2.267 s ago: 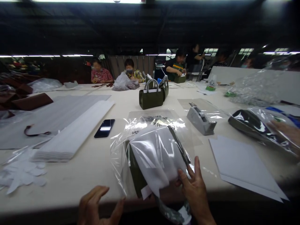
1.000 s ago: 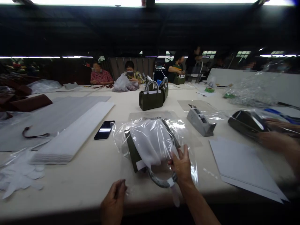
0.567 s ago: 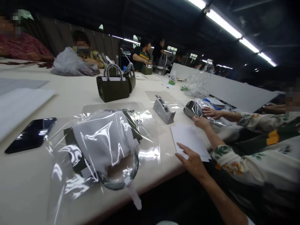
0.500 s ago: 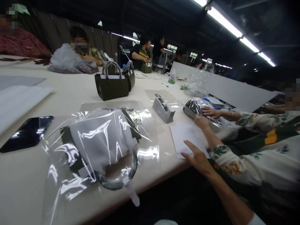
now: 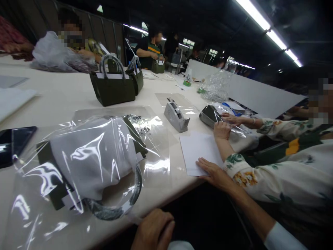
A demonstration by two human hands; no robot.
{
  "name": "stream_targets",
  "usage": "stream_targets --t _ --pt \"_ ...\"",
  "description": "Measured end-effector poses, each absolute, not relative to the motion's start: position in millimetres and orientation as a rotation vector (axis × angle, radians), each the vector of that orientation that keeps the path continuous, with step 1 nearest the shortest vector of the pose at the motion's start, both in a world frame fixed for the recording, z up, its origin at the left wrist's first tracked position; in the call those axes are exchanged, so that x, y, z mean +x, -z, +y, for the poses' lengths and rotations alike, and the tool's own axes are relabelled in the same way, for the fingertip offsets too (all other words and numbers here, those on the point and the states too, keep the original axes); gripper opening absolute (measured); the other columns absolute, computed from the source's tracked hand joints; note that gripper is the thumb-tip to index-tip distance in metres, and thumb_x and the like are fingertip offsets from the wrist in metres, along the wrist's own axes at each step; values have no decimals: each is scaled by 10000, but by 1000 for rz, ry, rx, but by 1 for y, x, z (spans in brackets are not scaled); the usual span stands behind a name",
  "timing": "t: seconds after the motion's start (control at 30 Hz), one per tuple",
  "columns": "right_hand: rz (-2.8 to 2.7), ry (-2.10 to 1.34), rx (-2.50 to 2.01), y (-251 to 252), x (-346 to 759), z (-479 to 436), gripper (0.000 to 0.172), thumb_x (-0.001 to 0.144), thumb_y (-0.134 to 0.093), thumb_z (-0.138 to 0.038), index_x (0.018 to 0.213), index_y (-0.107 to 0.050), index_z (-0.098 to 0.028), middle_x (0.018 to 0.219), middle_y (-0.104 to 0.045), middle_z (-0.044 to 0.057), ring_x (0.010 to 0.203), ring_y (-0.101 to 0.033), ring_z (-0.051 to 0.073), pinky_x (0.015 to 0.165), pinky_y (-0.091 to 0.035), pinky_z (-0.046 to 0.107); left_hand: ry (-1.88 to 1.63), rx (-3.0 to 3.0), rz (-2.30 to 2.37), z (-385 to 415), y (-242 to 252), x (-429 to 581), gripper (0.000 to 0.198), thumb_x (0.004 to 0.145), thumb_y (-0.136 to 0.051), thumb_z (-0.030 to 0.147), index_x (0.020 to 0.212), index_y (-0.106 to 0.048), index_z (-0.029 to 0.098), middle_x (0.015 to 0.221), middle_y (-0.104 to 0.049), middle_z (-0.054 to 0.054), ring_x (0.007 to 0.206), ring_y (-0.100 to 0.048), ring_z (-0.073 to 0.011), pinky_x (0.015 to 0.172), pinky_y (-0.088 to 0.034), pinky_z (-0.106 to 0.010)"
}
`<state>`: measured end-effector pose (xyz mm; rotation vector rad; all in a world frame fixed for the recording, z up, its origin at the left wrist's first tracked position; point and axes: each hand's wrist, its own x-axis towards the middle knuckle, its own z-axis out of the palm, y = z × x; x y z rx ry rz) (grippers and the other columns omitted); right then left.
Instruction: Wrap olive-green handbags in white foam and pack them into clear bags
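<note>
My right hand [image 5: 214, 173] lies with fingers stretched over the near right corner of a white paper stack [image 5: 199, 149]. My left hand [image 5: 154, 227] is curled at the table's front edge, at the bottom of the view. A pale strip runs toward its fingers; what they hold, if anything, is hidden. Just beyond it, a dark green handbag [image 5: 56, 189] lies under a clear plastic bag [image 5: 156, 166]. Grey-white wrapping [image 5: 88, 152] covers the handbag's middle, and its wrapped handle [image 5: 109, 211] curves toward me.
A grey tape dispenser [image 5: 177, 118] stands behind the paper. Further back are upright green handbags [image 5: 114, 88]. A phone [image 5: 23, 139] lies at the left. On the right, a co-worker's hands [image 5: 226, 126] press on a plastic-wrapped bag [image 5: 209, 116]. Crumpled clear plastic [image 5: 215, 88] lies beyond.
My left hand has come into view at the table edge. My right hand has settled flatter on the paper's near corner. The view has shifted, so the table things appear further left.
</note>
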<state>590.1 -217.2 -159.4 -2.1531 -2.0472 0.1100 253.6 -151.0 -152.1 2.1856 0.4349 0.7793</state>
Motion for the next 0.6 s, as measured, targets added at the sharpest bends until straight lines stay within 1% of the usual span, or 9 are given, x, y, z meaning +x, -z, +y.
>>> stream_targets --t 0.07,0.13,0.2,0.27,0.33,0.4,0.47,0.53,0.6 --pt "-2090 -72 -2069 158 588 -217 395 832 -512 -298 1221 -520 -230 1271 -500 64 1191 -444 207 989 -398 373 -597 2005 538 -146 147 271 161 868 -426 245 854 -573 181 730 -598 -13 674 -561 -113 639 -430 -197" --pt "-2071 20 -2019 155 585 -214 329 871 -442 -241 1181 -552 -235 1237 -533 57 1166 -473 194 989 -399 369 -464 1823 636 -141 145 288 210 880 -403 307 849 -572 186 734 -591 -1 690 -549 -115 647 -417 -200" --pt "-1867 332 -2015 147 580 -208 308 882 -417 -206 1145 -576 -209 1238 -527 87 1155 -481 212 977 -403 390 -400 1700 689 -135 143 304 242 881 -392 346 846 -573 189 710 -570 10 688 -531 -117 641 -403 -204" --pt "-1615 693 -1956 133 574 -200 268 866 -456 -200 1088 -605 -195 1217 -537 107 1119 -506 231 937 -428 396 -397 1654 692 -131 143 316 239 871 -406 353 846 -577 188 700 -552 16 690 -516 -119 645 -392 -208" --pt "-1473 913 -1841 118 566 -192 216 832 -522 -200 1017 -633 -211 1115 -594 87 1031 -557 215 883 -459 361 -415 1641 685 -129 143 321 223 861 -423 342 849 -583 187 709 -548 16 699 -509 -121 652 -385 -211" --pt "-1414 958 -1765 105 559 -187 176 813 -552 -207 962 -644 -207 968 -631 66 912 -594 185 826 -474 322 -433 1640 683 -130 142 320 217 859 -425 328 847 -587 184 723 -551 11 706 -509 -123 657 -382 -215" --pt "-1308 935 -1757 98 551 -184 153 820 -540 -240 906 -648 -176 846 -636 58 807 -604 171 764 -476 297 -465 1646 692 -133 140 316 214 858 -424 317 852 -590 182 731 -558 5 708 -515 -125 661 -383 -221" --pt "-1160 899 -1800 94 543 -184 215 840 -505 -294 872 -647 -137 774 -642 69 738 -606 179 709 -470 292 -509 1652 704 -136 137 310 214 855 -431 321 858 -591 179 743 -569 -2 715 -524 -130 670 -389 -230" --pt "-993 903 -1848 92 534 -188 298 840 -492 -353 873 -650 -103 746 -645 94 705 -606 202 670 -461 303 -531 1612 693 -138 133 305 230 856 -436 349 880 -592 182 770 -586 -12 732 -539 -136 682 -404 -239"
